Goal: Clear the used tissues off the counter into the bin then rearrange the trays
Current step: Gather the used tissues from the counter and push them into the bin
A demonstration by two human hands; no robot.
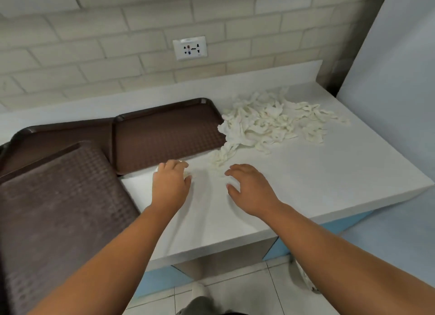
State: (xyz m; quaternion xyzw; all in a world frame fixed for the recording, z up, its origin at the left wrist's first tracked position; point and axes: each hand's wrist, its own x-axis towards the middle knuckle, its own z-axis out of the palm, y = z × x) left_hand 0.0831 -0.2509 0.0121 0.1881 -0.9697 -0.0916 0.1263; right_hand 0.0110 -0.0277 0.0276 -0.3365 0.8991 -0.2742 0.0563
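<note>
White tabletop (306, 173) under a brick-tile wall (117, 55): used tissues (270, 124) lie heaped far right, overlapping the brown trays (164, 138). Nearer, the right hand (249, 187) hovers, grip wide and empty, seemingly poised to gather; whether the left hand (170, 182) holds anything in its curled grip cannot be told.

Place: I'd call this a canteen clearing counter (329, 173).
Trays: brown serving trays (169, 138) crowd my counter's left end.
Litter: used tissues (270, 124) heaped toward its back right corner.
Wall: pale brick tiles (94, 32) with a socket (190, 48) behind the back edge.
Below: blue cabinet fronts (162, 279), tiled floor (247, 291).
</note>
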